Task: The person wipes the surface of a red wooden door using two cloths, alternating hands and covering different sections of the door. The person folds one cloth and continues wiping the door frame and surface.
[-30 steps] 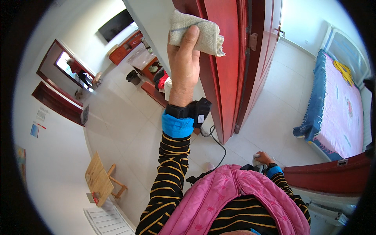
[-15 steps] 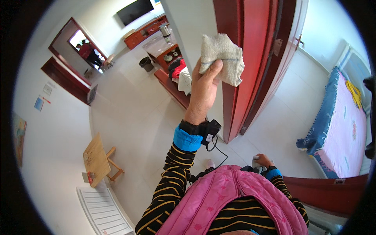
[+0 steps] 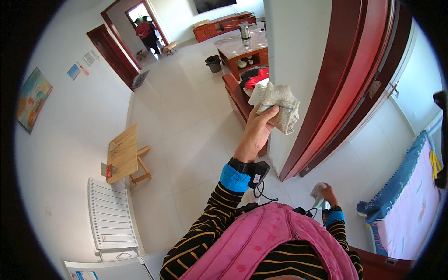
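A folded cream cloth with a thin blue stripe is gripped in my left hand, thumb on top and arm stretched forward. It appears in front of the white wall end, just left of the dark red door frame; whether it touches the wall I cannot tell. Down by my waist, my right hand is closed on a pale cloth, part of which hangs below the fingers. A black device with a cable is strapped to my left wrist.
A wooden folding table stands at the left wall above a white radiator. Further off are a black bin, a low table with a kettle, and a person in a doorway. A bed lies right, beyond the door frame.
The view has swung left. My left hand with the folded cloth has come lower, from the door frame to before the wall. More of the pale cloth shows at my right hand.
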`<state>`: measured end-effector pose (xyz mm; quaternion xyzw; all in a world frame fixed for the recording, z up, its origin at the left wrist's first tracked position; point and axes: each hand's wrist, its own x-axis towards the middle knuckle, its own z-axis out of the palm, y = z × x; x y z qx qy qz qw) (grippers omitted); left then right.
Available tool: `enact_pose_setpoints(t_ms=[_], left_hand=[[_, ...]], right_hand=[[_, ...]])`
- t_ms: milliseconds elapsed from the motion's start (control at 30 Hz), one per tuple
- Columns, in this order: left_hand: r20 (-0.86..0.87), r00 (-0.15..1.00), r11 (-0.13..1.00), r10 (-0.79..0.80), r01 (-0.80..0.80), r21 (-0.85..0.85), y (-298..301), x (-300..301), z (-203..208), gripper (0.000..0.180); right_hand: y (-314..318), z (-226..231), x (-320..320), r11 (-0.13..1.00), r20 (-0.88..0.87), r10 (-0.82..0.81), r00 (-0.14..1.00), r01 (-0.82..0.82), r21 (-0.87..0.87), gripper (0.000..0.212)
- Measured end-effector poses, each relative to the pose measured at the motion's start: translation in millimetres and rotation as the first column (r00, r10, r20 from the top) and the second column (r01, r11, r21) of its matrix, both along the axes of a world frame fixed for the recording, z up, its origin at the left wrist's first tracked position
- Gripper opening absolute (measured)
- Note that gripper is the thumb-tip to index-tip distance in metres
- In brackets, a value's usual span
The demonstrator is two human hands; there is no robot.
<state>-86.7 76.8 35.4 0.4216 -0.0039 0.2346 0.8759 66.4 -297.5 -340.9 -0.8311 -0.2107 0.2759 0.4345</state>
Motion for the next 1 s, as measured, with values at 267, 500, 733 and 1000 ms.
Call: enact_pose_setpoints(t_ms=[267,500,733,1000], left_hand=[[-0.022,0.997,0.997,0.068,-0.069,-0.018,11.9,-13.5,-15.1,0.035],[-0.017,0.999,0.999,0.048,-0.048,-0.008,16.3,-15.8,-20.3,0.035],[-0.042,0.997,0.998,0.065,-0.066,-0.017,16.7,-16.3,-23.7,0.034],[-0.066,0.997,0.999,0.033,-0.035,-0.033,15.0,-14.5,-24.5,0.036]], right_hand=[[3.8,53.2,26.0,0.701,-0.351,-0.172,0.92,0.365,0.612,0.05],[-34.1,5.1,21.5,0.723,-0.346,-0.551,0.759,0.641,0.256,0.05],[-59.1,10.4,-7.2,0.635,-0.548,-0.29,0.785,0.586,0.504,0.048],[-41.8,46.1,3.9,0.591,-0.571,-0.277,0.773,0.605,0.533,0.058]])
